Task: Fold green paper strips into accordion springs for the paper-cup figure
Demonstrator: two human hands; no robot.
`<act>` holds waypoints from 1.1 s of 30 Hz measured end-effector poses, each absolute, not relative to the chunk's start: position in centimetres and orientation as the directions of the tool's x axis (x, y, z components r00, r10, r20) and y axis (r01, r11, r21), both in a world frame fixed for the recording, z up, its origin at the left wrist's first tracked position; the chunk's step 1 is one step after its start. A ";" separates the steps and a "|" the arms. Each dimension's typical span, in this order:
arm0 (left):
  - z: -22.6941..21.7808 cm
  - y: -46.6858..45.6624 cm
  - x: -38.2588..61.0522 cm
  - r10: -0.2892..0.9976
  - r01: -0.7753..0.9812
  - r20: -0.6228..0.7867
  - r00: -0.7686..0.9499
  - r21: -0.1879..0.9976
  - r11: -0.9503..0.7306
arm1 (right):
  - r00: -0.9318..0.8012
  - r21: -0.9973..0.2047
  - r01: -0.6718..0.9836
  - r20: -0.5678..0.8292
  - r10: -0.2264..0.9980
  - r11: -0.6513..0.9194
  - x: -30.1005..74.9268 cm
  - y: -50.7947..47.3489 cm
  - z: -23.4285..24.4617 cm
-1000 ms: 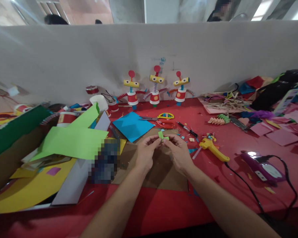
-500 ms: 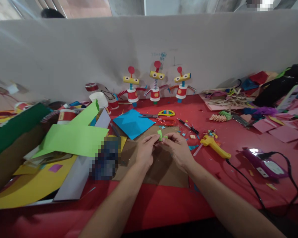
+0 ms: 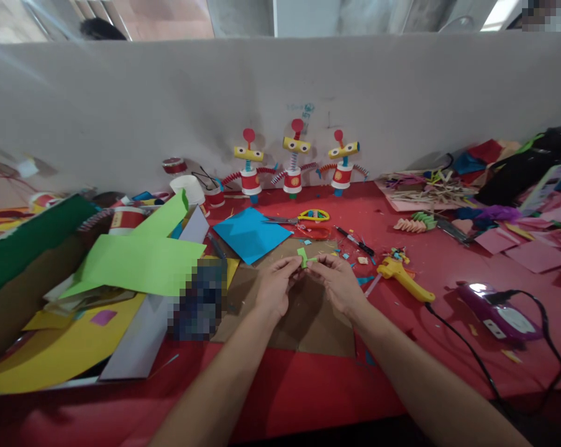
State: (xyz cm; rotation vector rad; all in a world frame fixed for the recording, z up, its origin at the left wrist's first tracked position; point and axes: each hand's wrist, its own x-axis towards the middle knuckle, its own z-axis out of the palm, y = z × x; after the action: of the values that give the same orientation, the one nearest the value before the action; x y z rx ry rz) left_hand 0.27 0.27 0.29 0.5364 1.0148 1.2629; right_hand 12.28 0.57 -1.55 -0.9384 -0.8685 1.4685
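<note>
Between my fingertips is a small piece of bright green paper [image 3: 302, 254], bent so that one part stands up and another points right. My left hand [image 3: 279, 284] pinches it from the left. Thumb and fingers of my right hand [image 3: 335, 277] are closed on its right part. Both hands are above a brown cardboard sheet [image 3: 317, 332]. Just beyond them lie scissors [image 3: 314, 215] with yellow and red handles, a black pen [image 3: 355, 240] and paper scraps. A blue paper square [image 3: 251, 234] rests behind my left hand.
Three paper-cup robot figures [image 3: 292, 180] stand along the grey partition [image 3: 168, 93]. On the right are a yellow glue gun [image 3: 405, 279] and a purple power strip [image 3: 499, 313] with a black cord. A box at left holds green paper [image 3: 140, 261] and yellow sheets.
My hands stay close together with the green paper pinched between them; its position in the fingers barely differs. The whole view has shifted slightly downward in the frame.
</note>
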 end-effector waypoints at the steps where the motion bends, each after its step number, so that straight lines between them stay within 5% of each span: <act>1: 0.3 0.3 0.1 0.945 -0.514 -0.328 0.009 0.809 0.286 | -0.050 -0.920 -0.381 -0.082 0.995 -0.094 12.4 0.7 -1.6; 9: 1.3 0.5 -1.0 0.940 -0.257 -0.243 0.241 0.918 0.303 | -0.103 -0.971 -0.186 -0.130 0.986 -0.147 13.4 1.1 -0.9; 20: 0.7 0.0 0.6 0.965 -0.529 -0.261 0.026 0.816 0.235 | -0.038 -0.966 -0.259 0.035 0.999 0.024 12.0 0.3 -1.4; 27: 1.0 0.2 -0.2 0.969 -0.357 -0.192 0.153 0.904 0.235 | 0.005 -0.976 -0.216 -0.019 1.000 -0.017 12.9 0.5 -0.9; 33: 0.7 -0.3 0.5 0.996 -0.318 -0.080 0.033 0.944 0.087 | 0.047 -0.959 -0.283 -0.022 0.999 -0.008 12.6 0.3 -0.3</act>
State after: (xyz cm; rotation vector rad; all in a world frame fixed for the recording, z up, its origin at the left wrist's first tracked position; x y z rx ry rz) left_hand 0.53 -0.32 0.73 0.9179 0.9932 1.2699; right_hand 12.64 0.33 -0.33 -1.0292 -0.9533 1.3064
